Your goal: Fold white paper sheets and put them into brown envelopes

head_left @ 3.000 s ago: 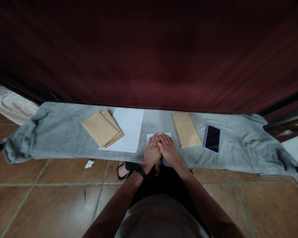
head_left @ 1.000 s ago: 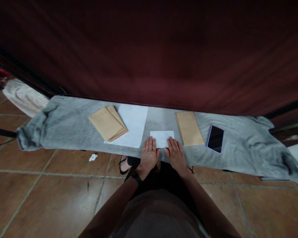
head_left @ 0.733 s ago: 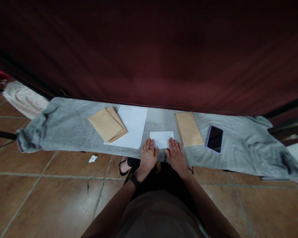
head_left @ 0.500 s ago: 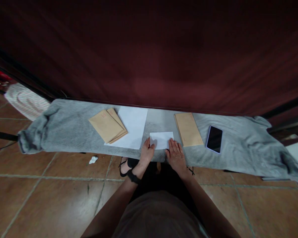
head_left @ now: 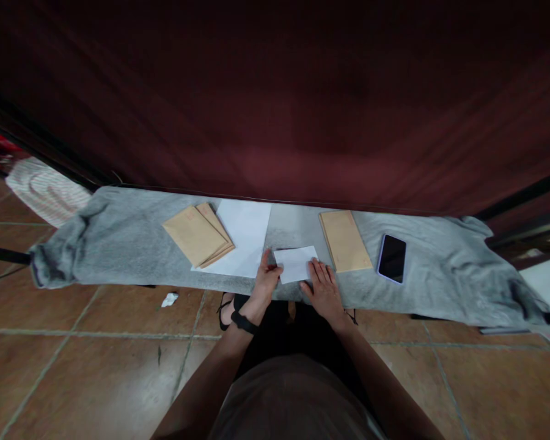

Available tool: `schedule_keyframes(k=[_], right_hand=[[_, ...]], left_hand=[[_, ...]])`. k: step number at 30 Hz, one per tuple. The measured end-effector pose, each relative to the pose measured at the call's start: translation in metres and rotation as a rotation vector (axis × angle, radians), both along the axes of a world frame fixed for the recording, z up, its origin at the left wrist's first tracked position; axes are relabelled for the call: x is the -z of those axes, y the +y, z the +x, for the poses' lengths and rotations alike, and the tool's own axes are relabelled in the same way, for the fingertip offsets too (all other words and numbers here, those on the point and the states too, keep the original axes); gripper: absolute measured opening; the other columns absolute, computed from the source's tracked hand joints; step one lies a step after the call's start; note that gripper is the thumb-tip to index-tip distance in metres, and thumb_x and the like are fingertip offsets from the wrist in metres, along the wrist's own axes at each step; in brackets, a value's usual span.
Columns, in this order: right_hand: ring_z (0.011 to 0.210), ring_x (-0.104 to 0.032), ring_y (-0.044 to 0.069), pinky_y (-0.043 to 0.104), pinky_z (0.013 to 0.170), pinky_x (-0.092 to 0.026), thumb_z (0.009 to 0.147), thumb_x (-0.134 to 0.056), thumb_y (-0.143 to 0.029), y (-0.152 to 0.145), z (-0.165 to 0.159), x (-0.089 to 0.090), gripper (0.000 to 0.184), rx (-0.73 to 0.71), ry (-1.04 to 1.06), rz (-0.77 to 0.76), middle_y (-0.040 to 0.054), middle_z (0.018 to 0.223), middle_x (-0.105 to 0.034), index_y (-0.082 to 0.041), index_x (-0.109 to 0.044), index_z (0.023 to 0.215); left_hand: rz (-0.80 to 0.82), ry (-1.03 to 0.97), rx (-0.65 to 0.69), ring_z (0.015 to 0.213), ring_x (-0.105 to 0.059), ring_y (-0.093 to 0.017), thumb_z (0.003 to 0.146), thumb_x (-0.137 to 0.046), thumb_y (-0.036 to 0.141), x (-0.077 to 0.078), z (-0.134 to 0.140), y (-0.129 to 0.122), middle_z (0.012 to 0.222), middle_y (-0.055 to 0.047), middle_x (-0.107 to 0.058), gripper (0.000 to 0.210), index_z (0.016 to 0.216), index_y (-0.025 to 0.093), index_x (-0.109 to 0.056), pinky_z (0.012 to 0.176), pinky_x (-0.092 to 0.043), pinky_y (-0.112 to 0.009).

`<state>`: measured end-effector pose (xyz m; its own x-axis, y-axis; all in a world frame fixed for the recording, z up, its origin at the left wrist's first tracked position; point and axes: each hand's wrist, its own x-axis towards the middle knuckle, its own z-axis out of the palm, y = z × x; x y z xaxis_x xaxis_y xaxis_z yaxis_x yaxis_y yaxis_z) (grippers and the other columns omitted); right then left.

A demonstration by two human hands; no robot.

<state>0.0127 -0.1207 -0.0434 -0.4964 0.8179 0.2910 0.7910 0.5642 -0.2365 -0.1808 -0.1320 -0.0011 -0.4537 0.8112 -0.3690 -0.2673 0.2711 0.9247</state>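
Note:
A small folded white paper (head_left: 296, 263) lies slightly turned near the front edge of the cloth-covered surface. My left hand (head_left: 266, 282) pinches its left edge between thumb and fingers, with the index finger stretched forward. On the paper's right end my right hand (head_left: 323, 291) rests flat, fingers extended. Brown envelopes (head_left: 346, 241) lie stacked just beyond the right fingertips. To the left, a large white sheet (head_left: 250, 229) is partly covered by more brown envelopes (head_left: 195, 237), which are fanned out.
Grey cloth (head_left: 132, 238) covers the narrow surface. A phone with a light purple edge (head_left: 392, 258) lies at the right. Behind the surface hangs a dark red curtain (head_left: 297, 122). A crumpled white scrap (head_left: 169, 299) is on the tiled floor (head_left: 119, 360).
The folded paper has tilted, its right end now farther away than its left. My left hand has shifted slightly left and now pinches the paper's edge, while my right hand stays on it.

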Motion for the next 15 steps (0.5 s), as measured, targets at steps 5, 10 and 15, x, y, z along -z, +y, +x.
schedule_keyframes(k=[5, 10, 15], right_hand=[[0.14, -0.046, 0.028, 0.051, 0.118, -0.034, 0.099, -0.046, -0.024, 0.007, 0.001, 0.003, 0.05, 0.016, 0.115, -0.039, 0.0135, 0.152, -0.05, -0.015, -0.046, 0.149], [0.128, -0.057, 0.022, 0.043, 0.111, -0.045, 0.097, -0.042, -0.015, 0.021, 0.006, 0.0, 0.042, 0.029, 0.31, -0.093, 0.0074, 0.134, -0.066, -0.023, -0.063, 0.133], [0.114, -0.065, 0.022, 0.04, 0.103, -0.051, 0.099, -0.044, -0.02, 0.028, 0.007, -0.01, 0.035, 0.044, 0.414, -0.12, 0.0066, 0.119, -0.073, -0.025, -0.069, 0.122]], left_hand=[[0.049, -0.07, 0.06, 0.05, -0.047, -0.008, 0.064, -0.066, 0.014, -0.01, 0.0, -0.001, 0.057, 0.008, -0.053, 0.069, 0.133, 0.017, -0.063, 0.05, -0.038, -0.019], [0.037, -0.134, 0.063, 0.061, -0.057, -0.012, 0.068, -0.062, 0.019, -0.006, -0.004, -0.001, 0.068, 0.001, -0.064, 0.038, 0.103, 0.014, -0.075, 0.06, -0.048, -0.024], [0.099, 0.086, 0.168, 0.071, -0.063, -0.016, 0.07, -0.061, 0.02, 0.001, -0.008, -0.003, 0.081, -0.003, -0.07, 0.036, 0.103, 0.017, -0.075, 0.069, -0.052, -0.029]])
